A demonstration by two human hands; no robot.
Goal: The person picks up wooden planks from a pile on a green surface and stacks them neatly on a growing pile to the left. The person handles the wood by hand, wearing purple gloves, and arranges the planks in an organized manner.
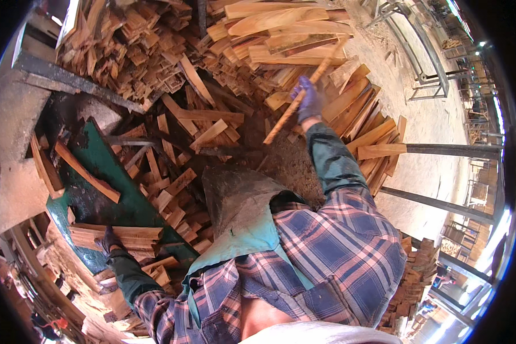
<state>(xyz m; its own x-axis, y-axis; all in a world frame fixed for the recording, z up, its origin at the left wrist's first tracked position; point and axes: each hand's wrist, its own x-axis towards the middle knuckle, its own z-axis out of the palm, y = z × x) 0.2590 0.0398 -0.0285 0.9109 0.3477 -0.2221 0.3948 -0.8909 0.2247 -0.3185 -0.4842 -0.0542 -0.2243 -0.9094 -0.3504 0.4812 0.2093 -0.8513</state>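
Note:
In a purple glove, my right hand [308, 102] is closed round a long, thin wooden strip [286, 119] with an orange-brown edge. The strip slants over the loose wood, one end toward the far board pile. At the left, my left hand [106, 241], in a dark glove, grips the near side of a small stack of wooden boards [133, 235]; part of its fingers is hard to make out. The boards lie on a green metal table [106, 195]. A curved wooden slat [86, 172] rests farther back on that table.
Stacked boards [292, 28] stand far ahead, curving round to more boards [378, 135] at the right. Heaped offcuts [132, 51] lie far left, with loose pieces [178, 189] beside the green table. Metal bars [453, 150] jut out at the right. A metal frame [418, 46] stands beyond.

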